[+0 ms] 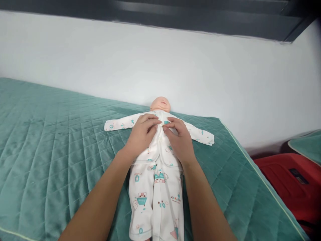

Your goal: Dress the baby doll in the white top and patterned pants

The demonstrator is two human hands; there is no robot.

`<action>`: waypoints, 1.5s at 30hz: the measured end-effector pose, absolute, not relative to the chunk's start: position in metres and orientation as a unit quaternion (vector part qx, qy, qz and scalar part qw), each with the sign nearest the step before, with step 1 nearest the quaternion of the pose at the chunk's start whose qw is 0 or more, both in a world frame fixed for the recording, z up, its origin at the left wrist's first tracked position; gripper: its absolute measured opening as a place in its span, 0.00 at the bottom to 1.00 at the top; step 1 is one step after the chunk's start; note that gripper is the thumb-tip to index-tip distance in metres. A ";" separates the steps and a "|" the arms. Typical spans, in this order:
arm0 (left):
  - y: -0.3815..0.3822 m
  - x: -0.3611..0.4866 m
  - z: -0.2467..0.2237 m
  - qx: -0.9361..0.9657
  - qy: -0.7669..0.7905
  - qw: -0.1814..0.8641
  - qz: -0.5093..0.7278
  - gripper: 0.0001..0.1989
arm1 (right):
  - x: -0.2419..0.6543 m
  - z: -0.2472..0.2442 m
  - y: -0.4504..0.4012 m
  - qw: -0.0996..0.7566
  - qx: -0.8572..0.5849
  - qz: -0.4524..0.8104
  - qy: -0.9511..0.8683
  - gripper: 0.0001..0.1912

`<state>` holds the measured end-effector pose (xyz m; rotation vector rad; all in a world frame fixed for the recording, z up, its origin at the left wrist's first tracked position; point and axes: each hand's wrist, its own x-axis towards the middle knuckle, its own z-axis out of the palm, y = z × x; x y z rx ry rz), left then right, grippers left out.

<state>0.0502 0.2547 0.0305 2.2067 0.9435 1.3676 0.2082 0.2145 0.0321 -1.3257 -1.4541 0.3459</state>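
A baby doll (160, 104) lies on its back with its head at the wall, dressed in a white printed baby shirt (153, 154) and matching trousers (142, 207). The sleeves stretch out to both sides. At the upper chest, my left hand (144, 134) pinches the shirt's front edge between thumb and fingers. Opposite it, my right hand (178, 135) is closed on the other front edge, its fingertips close to the left ones. Between them shows a small pale button. Another button (160, 139) sits just below, and the shirt's lower front parts in a gap.
Green quilted fabric (62, 150) covers the surface under the doll, its pale-edged border running down the right. A white wall (125, 60) rises behind, beneath a dark beam (150, 13). A red plastic object (283, 184) stands beyond the right edge.
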 end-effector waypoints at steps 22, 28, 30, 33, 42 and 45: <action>0.269 0.046 0.020 0.810 0.343 0.135 0.456 0.16 | 0.233 0.012 0.227 0.568 -0.581 0.118 -0.571 0.19; 0.300 0.026 -0.012 0.793 0.490 0.115 0.342 0.25 | 0.263 -0.017 0.242 0.366 -0.707 0.025 -0.604 0.31; 0.304 0.020 -0.019 0.785 0.531 0.077 0.309 0.26 | 0.275 -0.022 0.240 0.297 -0.735 -0.016 -0.610 0.32; 0.303 0.014 -0.024 0.774 0.568 0.022 0.279 0.27 | 0.295 -0.026 0.230 0.214 -0.760 -0.065 -0.610 0.32; 0.286 -0.041 -0.033 0.742 0.637 0.017 0.209 0.34 | 0.354 -0.029 0.189 0.125 -0.801 -0.060 -0.583 0.36; 0.278 -0.060 -0.033 0.709 0.672 0.025 0.212 0.35 | 0.363 -0.028 0.177 0.110 -0.809 -0.046 -0.576 0.37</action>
